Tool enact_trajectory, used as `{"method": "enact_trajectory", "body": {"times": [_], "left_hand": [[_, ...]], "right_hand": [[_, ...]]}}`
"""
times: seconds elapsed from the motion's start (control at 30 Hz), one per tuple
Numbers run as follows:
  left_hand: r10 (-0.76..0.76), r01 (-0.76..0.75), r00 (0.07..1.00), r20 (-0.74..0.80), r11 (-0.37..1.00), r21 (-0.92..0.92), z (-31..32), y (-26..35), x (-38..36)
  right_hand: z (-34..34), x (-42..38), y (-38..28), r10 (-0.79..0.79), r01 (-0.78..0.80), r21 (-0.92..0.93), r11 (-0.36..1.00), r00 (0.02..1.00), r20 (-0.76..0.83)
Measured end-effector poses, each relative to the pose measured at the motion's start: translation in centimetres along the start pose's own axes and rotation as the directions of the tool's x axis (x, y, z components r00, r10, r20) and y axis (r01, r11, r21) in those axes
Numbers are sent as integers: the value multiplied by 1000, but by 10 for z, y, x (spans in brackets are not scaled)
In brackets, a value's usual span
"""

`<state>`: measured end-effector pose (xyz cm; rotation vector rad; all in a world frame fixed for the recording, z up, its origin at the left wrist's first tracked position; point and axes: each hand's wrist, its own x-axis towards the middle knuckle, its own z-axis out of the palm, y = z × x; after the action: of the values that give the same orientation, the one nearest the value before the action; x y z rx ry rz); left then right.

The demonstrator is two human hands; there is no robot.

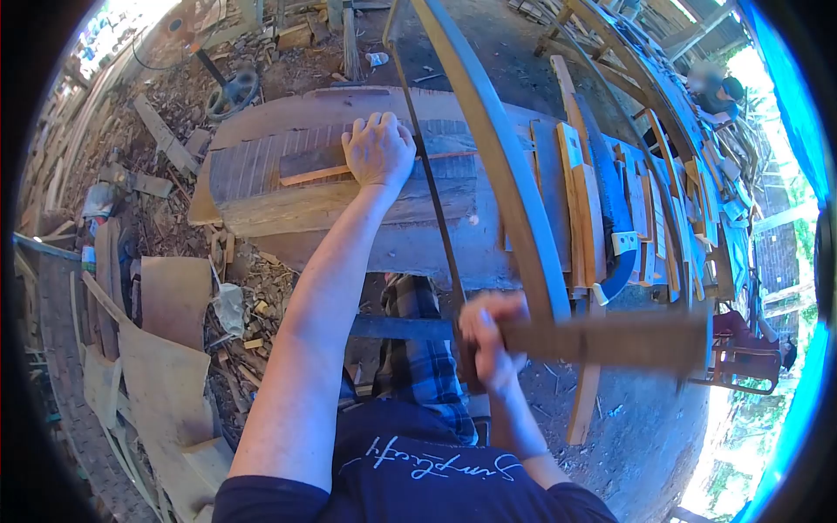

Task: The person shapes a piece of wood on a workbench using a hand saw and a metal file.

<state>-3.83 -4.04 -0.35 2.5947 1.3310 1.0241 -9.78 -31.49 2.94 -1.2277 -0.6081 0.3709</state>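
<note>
My right hand (495, 344), somewhat blurred, is closed round the near end of a wooden frame saw (501, 166). The thin dark saw blade (433, 196) runs away from me, crossing over a dark narrow board (305, 163) with a pale edge. My left hand (381, 152) bears down on that board just left of the blade, fingers curled over its far side. Under the board lies a broad wooden work surface (340, 213) with a grooved, slatted part. The saw's end piece (610, 342) sticks out to the right, smeared by motion.
Several cut wood strips (580, 205) lie on the right, with a blue-handled handsaw (621, 261) among them. Wood scraps (248, 314) and curved sheets (166, 375) cover the ground at left. A person (722, 96) is at the far right.
</note>
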Motion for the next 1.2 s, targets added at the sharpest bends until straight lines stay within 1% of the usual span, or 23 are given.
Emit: {"method": "enact_trajectory", "body": {"times": [0.07, 0.13, 0.2, 0.27, 0.33, 0.37, 0.4, 0.43, 0.5, 0.53, 0.6, 0.67, 0.7, 0.73, 0.77, 0.8, 0.9, 0.93, 0.97, 1.03, 1.07, 1.13, 1.2], "left_hand": [[55, -56, 997, -49, 998, -8, -2, 0, 0], [30, -30, 997, -68, 1000, 5, 4, 1, 1], [7, -5, 996, -94, 1000, 23, 4, 1, 8], [-7, 10, 997, -77, 999, 37, 6, 3, 3], [-9, 10, 998, -70, 1000, 24, 5, 4, 5], [-17, 18, 999, -49, 1000, 15, 5, 3, 4], [-27, 28, 999, -37, 1000, 14, 5, 2, 1], [-3, 3, 1000, -25, 1000, -13, 4, 2, 0], [19, -20, 1000, -7, 999, -41, 2, 1, 3], [49, -50, 999, -22, 997, -51, 3, 0, 4], [85, -87, 996, -39, 995, -58, 1, 0, 1], [28, -31, 997, -69, 998, -49, 3, 0, 3], [35, -38, 996, -83, 998, -40, 3, 0, 7], [14, -16, 996, -90, 1000, -19, 5, 2, 7], [-6, 6, 996, -90, 1000, -3, 7, 3, 3], [-1, 1, 996, -89, 1000, -7, 7, 4, 2], [-19, 18, 996, -84, 1000, -6, 10, 3, 2], [5, -6, 997, -77, 1000, -11, 6, 3, 2], [32, -33, 997, -69, 999, -14, 3, 3, 3], [50, -52, 997, -59, 998, -38, 3, 1, 5], [68, -71, 996, -57, 996, -60, 3, 1, 3], [74, -77, 996, -53, 995, -60, 4, 0, 0], [80, -84, 993, -87, 995, -47, 3, 0, 6]], "right_hand": [[23, 48, 14, 47, -49, -43, 998, 998, -48], [43, 97, 23, -31, 31, -61, 998, 1000, 0], [44, 102, 15, -42, 41, -31, 999, 999, -5], [32, 85, 17, 0, -2, -30, 1000, 999, -37], [16, 37, 12, -6, 4, -35, 999, 998, -56], [2, 11, 20, -5, 7, 54, 999, 1000, -24], [-2, -3, 12, -27, 27, -7, 1000, 999, 22], [-1, -3, 6, -16, 16, -15, 1000, 1000, 22], [4, -1, -5, -131, 125, 81, 989, 989, 74], [10, 11, -6, -76, 76, 0, 997, 996, 41], [29, 64, 24, -64, 66, 18, 998, 995, -70], [46, 112, 26, -51, 55, 57, 997, 996, -70], [46, 116, 24, -61, 65, 70, 995, 996, -68], [43, 117, 21, -27, 33, 121, 992, 998, -55], [39, 114, 20, 12, -4, 165, 986, 999, -45], [35, 97, 17, 21, -7, 168, 986, 996, -83], [15, 29, 4, 17, 9, 274, 962, 996, -92], [8, 13, 1, 26, 8, 311, 950, 994, -105], [6, 8, 0, 36, -1, 305, 952, 993, -109], [8, 6, -6, -61, 78, 345, 935, 996, -60], [12, 16, -4, -22, 40, 340, 940, 998, -55], [29, 64, 20, -22, 40, 244, 969, 997, -76], [46, 107, 27, -20, 41, 209, 977, 995, -100]]}}
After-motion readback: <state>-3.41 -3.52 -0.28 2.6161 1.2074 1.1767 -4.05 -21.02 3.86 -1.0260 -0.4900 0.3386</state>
